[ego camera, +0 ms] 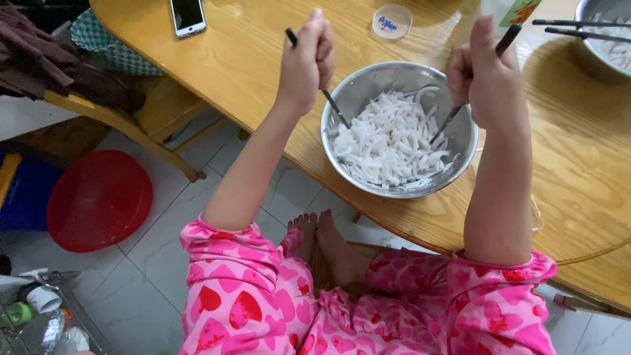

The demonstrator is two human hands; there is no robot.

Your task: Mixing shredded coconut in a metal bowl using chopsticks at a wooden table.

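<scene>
My left hand and right hand each clench one dark chopstick fist-style, tips buried in the wet white noodle strips in the steel bowl at the wooden table edge; they look soft, slippery, tearable, best lifted from beneath.

Shiny metal bowl on glossy wooden table

- The round silver metal bowl sits on the yellow wooden desk, near its edge.
- The white noodle strips lie in the bowl.
- The flat white phone lies far left on the desk.
- The round red plastic lid lies on the floor, left of the bowl.
</scene>
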